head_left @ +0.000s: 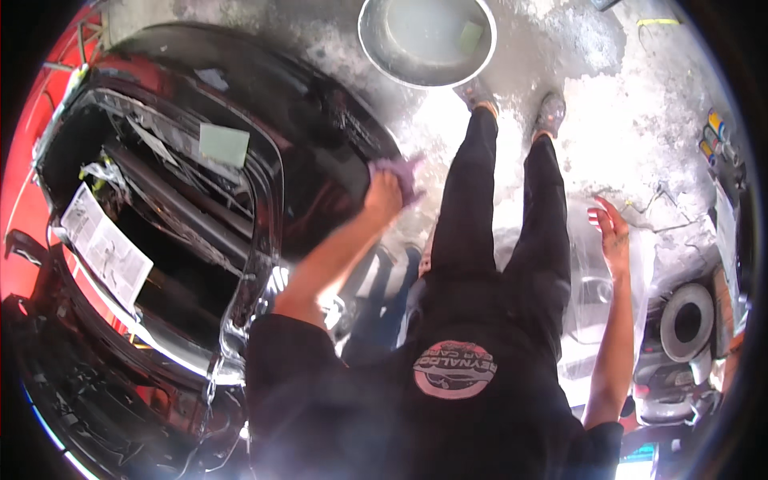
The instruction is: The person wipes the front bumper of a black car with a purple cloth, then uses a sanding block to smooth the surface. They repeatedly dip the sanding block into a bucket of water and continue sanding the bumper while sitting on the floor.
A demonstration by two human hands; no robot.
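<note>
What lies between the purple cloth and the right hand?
From the cloth to the right hand, the head view shows the left leg, floor, then the right leg.

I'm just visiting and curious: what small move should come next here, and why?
Probably a short wipe inward across the black car panel, since the left hand holds the purple cloth right at its edge, while the right hand hangs away from it.

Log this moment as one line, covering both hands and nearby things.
left hand: grip on purple cloth, at dark car body's edge | right hand: apart from car body | nearby: round tub, printed sheet
</note>
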